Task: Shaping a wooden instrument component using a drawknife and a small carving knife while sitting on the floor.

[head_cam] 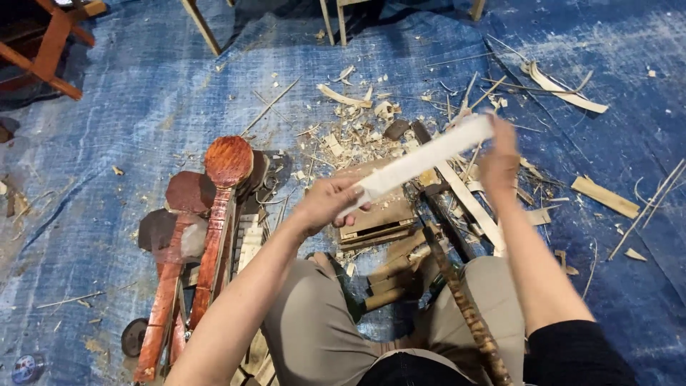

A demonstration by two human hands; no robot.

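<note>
I see both hands gripping a pale wooden strip (421, 159) above the blue tarp (128, 107) — left hand (325, 205) closed around its lower end, right hand (499, 161) closed on the upper end. Below it a wooden block (379, 214) sits among shavings (357, 132); reddish carved paddles (214, 214) lie left.

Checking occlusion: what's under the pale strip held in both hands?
Under the strip: a slatted wooden block, shavings and a blue tarp. Left hand and right hand cover its ends; the block's middle is hidden.
</note>
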